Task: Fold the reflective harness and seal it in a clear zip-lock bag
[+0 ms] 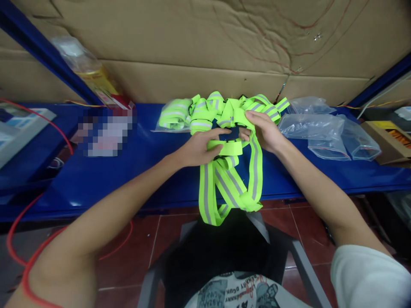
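Observation:
Both hands are over the front of the blue table, on a neon-yellow reflective strap (256, 164) with a grey stripe. My left hand (199, 147) pinches one stretch of it between thumb and fingers, its index finger pointing right. Opposite, my right hand (263, 130) grips another part, thumb on top and some fingers curled beneath. Loops of the strap hang down past the table edge toward my lap. Just behind the hands lies a row of bundled reflective straps (204, 112). At its left end, one bundle sits in a clear plastic bag (175, 114).
Clear empty bags (316, 128) lie to the right, beside an open cardboard box (387, 141). A bottle with yellow contents (93, 75) stands back left. A red hose (24, 273) curves along the left. Cardboard (192, 38) lines the back of the blue table (154, 179).

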`<state>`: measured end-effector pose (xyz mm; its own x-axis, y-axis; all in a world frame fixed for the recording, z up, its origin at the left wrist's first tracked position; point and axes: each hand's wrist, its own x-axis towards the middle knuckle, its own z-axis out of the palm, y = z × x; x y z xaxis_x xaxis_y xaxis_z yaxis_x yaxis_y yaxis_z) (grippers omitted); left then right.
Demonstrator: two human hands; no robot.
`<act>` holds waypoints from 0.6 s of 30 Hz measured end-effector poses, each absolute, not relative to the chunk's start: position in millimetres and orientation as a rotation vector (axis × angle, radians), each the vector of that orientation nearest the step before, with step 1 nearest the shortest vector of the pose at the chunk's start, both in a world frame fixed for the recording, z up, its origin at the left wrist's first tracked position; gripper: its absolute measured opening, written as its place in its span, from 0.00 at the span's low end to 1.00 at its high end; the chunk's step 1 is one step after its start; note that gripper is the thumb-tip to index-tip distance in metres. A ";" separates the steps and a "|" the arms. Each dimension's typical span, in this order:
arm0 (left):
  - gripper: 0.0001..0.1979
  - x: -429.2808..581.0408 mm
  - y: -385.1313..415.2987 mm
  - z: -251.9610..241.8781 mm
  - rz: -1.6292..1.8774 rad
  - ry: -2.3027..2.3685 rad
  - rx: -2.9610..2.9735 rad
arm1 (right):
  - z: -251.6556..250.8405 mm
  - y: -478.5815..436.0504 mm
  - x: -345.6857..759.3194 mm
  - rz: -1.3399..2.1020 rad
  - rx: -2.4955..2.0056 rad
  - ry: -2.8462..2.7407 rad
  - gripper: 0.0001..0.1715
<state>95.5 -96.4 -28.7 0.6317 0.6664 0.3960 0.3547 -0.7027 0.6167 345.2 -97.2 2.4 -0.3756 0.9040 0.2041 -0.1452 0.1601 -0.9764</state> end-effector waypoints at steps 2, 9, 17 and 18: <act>0.17 98.8 -97.7 -31.0 0.871 0.837 2.394 | 1.4 -96.5 348.8 1.290 -0.785 -1.646 0.34; 0.11 100.7 -88.0 -44.6 0.848 0.904 2.451 | -1.8 -103.5 345.1 1.043 -0.877 -2.086 0.37; 0.09 94.0 -91.1 -30.6 0.730 0.809 2.549 | -15.6 -96.2 347.9 0.991 -0.960 -2.088 0.39; 0.09 93.5 -91.6 -29.0 0.721 0.799 2.573 | -17.2 -94.7 348.6 0.963 -0.954 -2.087 0.37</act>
<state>93.5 -91.6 -29.0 0.7115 0.6016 0.3630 0.4228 -0.7792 0.4626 348.6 -94.7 -17.2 -0.5304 0.8120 0.2436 0.3416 0.4676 -0.8152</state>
